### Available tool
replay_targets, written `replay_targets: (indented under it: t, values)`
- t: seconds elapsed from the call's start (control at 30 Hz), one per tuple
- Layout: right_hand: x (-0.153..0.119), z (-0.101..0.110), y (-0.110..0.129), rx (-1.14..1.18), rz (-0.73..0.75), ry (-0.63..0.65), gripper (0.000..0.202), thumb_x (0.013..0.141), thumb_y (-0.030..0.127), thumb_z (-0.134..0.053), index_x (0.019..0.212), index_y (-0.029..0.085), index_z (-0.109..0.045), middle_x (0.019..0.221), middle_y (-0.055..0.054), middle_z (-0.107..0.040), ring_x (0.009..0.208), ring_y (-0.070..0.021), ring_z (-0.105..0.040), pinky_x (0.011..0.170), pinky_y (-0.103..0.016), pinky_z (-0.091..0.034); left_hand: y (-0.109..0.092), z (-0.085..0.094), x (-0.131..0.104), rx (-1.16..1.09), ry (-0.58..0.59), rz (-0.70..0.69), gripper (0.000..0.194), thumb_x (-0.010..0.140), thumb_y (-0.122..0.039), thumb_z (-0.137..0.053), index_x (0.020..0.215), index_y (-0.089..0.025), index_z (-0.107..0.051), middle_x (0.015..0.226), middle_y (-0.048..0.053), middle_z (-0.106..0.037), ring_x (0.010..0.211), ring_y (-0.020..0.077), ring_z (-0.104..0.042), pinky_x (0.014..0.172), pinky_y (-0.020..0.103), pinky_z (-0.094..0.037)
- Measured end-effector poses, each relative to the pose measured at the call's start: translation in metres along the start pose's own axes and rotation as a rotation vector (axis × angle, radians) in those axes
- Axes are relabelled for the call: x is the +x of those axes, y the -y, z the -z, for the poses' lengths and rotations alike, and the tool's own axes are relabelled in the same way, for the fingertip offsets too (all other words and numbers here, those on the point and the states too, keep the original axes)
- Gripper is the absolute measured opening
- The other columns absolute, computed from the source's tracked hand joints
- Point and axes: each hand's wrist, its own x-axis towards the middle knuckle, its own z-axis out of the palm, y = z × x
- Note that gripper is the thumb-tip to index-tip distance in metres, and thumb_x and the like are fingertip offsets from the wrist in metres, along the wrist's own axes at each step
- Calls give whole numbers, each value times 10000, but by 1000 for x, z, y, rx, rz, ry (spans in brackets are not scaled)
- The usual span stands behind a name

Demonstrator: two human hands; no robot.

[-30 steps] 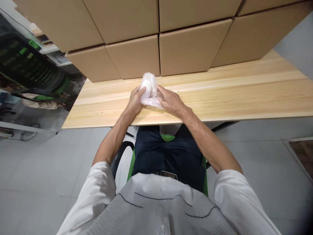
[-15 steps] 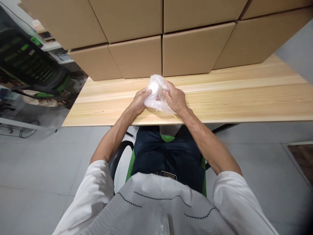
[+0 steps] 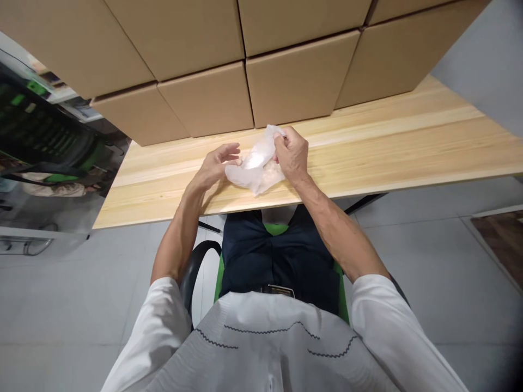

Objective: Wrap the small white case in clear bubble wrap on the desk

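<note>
A crumpled clear plastic bag (image 3: 256, 165) with something white inside hangs just above the near part of the wooden table (image 3: 408, 147). My right hand (image 3: 291, 155) pinches the bag's upper edge between thumb and fingers. My left hand (image 3: 215, 165) is at the bag's left side with fingers spread and curled, its fingertips close to the plastic; whether they touch it is unclear.
Stacked cardboard boxes (image 3: 286, 81) line the back of the table in two rows, close behind my hands. A green and black chair (image 3: 53, 141) stands off the table's left end. Grey floor lies below the table's near edge.
My left hand has let go of the bag and opened. My right hand has lifted the bag's top edge, and the bundle has spread out flatter.
</note>
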Motion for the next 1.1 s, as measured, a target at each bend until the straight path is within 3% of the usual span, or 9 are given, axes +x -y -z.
replay_targets:
  t: [0.1,0.23,0.33,0.53,0.63,0.7,0.87,1.0,1.1]
  values:
    - [3,-2,-6,-30,-20,-4,518,1265,660,-398,1142,309,-758,791,-11,-734,842,-294,-844,882,-471,-724,-31,6,-9,102,249,-82,747,664,-588,-1177,1300,-264,-958,1508,154,-878,1550,448,-761,1354,624,-585]
    - [10,-3,-17,-41,-51,-1,606,1280,680,-304,1185,292,-758,841,-42,-760,811,-310,-836,841,-527,-737,-50,5,-21,198,453,-58,526,804,-581,-1109,1191,-240,-1009,1095,141,-944,1215,410,-901,1184,550,-694]
    - [16,-1,-23,33,-37,-52,666,1267,750,-285,1138,288,-747,767,-23,-701,692,-276,-779,748,-500,-722,-48,6,-26,317,501,-92,387,894,-613,-993,1043,-257,-1013,1123,129,-952,1197,387,-899,1072,481,-711]
    - [16,3,-21,118,-10,-115,732,1244,825,-234,1116,302,-730,691,3,-619,670,-270,-772,679,-475,-712,-47,4,-32,649,391,-148,295,1005,-517,-821,911,-254,-917,763,29,-821,680,223,-710,709,352,-545]
    - [14,6,-16,176,-64,-86,721,1246,811,-255,1194,291,-752,729,-26,-679,757,-308,-824,735,-533,-753,-39,-10,-30,863,246,-182,230,1004,-475,-840,1040,-248,-858,832,50,-821,759,279,-741,817,403,-580]
    - [15,6,-16,232,-105,-75,722,1240,821,-277,1228,279,-753,724,-32,-688,761,-308,-826,740,-533,-756,-31,-23,-27,976,184,-181,361,984,-488,-885,1229,-233,-818,1009,103,-858,920,360,-808,927,467,-618]
    - [22,0,-22,450,-233,-105,629,1191,855,-467,1173,278,-717,650,26,-611,637,-240,-741,631,-392,-677,-24,-54,-24,1218,170,-186,505,1038,-499,-830,1425,-191,-727,1490,247,-766,1241,486,-820,1027,558,-626]
    - [24,-4,-20,685,-304,-156,496,1176,768,-600,1038,292,-634,665,62,-605,583,-167,-675,595,-288,-610,-34,-63,-25,1327,219,-182,379,1158,-427,-582,1369,-158,-745,1371,234,-815,1221,456,-825,974,523,-593]
    - [21,-1,-12,768,-310,-177,327,1200,593,-624,1092,285,-644,747,56,-697,608,-144,-700,643,-269,-636,-36,-59,-22,1217,151,-147,326,1135,-392,-551,1254,-176,-765,1219,190,-849,1107,389,-810,924,474,-553]
